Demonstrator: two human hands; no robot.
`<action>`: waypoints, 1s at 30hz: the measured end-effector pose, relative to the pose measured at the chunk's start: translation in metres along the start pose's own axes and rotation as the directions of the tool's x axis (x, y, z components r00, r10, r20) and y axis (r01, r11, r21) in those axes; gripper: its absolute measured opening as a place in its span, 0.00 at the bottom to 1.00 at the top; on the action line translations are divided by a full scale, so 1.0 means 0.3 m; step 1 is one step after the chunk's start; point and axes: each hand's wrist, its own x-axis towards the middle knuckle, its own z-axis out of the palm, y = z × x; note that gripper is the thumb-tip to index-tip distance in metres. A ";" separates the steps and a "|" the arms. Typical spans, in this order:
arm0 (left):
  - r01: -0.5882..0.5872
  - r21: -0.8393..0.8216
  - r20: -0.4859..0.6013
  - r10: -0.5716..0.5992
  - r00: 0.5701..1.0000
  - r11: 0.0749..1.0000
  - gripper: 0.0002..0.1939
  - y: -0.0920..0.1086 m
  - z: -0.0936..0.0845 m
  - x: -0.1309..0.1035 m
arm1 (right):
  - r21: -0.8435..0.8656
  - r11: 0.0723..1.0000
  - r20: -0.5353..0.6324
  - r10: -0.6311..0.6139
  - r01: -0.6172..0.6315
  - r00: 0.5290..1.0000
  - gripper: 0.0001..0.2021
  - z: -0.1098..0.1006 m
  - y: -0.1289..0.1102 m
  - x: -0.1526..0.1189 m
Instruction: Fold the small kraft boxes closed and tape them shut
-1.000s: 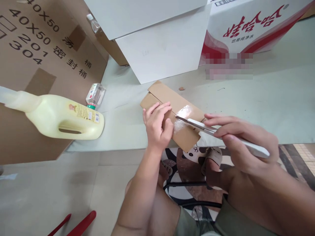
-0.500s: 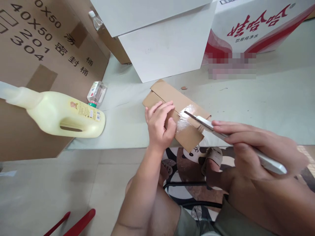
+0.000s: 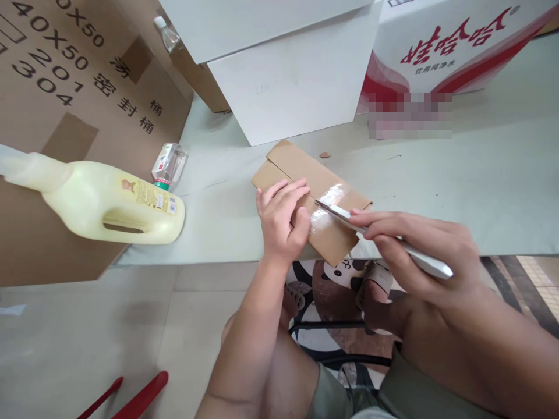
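A: Head view: where's the box (image 3: 305, 198)?

B: Flat on the table (image 3: 480, 186), at its near edge, one corner hanging over the edge. Its long axis runs from far-left to near-right, and a strip of clear tape (image 3: 325, 206) crosses its middle.

A: And the hands?

B: The left hand (image 3: 282, 224) lies on the near-left end of the box, fingers spread flat, thumb beside the tape; it presses down and grasps nothing. The right hand (image 3: 419, 250) is closed round the white handle of a knife (image 3: 384, 241), index finger laid along the top.

A: Which way does the knife point?

B: Leftward and a little away, from the right hand toward the left. Its tip sits on the tape just beside the left fingertips, so the blade lies roughly across the box's long axis, along the seam.

A: Anything else near?

B: A yellow jug (image 3: 109, 201) lies on its side at the table's left edge, well apart, with a small bottle (image 3: 168, 166) behind it
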 end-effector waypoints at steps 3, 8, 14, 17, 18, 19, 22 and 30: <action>0.002 0.001 0.000 -0.002 1.000 1.000 0.17 -0.004 0.001 0.004 | 0.004 1.000 -0.014 0.016 -0.016 1.000 0.09 -0.008 -0.010 -0.005; -0.008 -0.058 0.007 0.009 1.000 0.998 0.20 -0.013 0.014 0.012 | -0.059 0.985 -0.069 0.159 -0.163 0.985 0.12 -0.027 -0.058 -0.028; -0.005 -0.078 0.019 0.006 1.000 0.997 0.20 -0.015 0.018 0.012 | -0.079 0.995 -0.082 0.052 -0.059 0.995 0.10 -0.050 -0.077 -0.034; -0.010 -0.081 0.004 0.010 1.000 0.997 0.20 -0.016 0.018 0.008 | -0.110 0.972 -0.120 0.193 -0.206 0.974 0.10 -0.043 -0.107 -0.037; -0.018 -0.084 -0.004 0.018 1.000 0.996 0.20 -0.017 0.019 0.006 | -0.118 0.959 -0.150 0.239 -0.257 0.959 0.11 -0.036 -0.112 -0.038; -0.026 -0.085 -0.011 0.025 1.000 0.996 0.20 -0.018 0.019 0.005 | -0.115 0.954 -0.172 0.257 -0.278 0.951 0.11 -0.027 -0.111 -0.038; -0.030 -0.069 -0.015 0.029 0.999 0.997 0.20 -0.021 0.017 0.003 | -0.051 0.982 -0.183 0.172 -0.184 0.968 0.11 0.002 -0.075 -0.036; -0.028 -0.129 -0.071 0.019 0.997 0.991 0.19 -0.043 0.018 -0.001 | 0.134 0.972 -0.207 0.218 -0.194 0.954 0.10 -0.027 -0.026 -0.077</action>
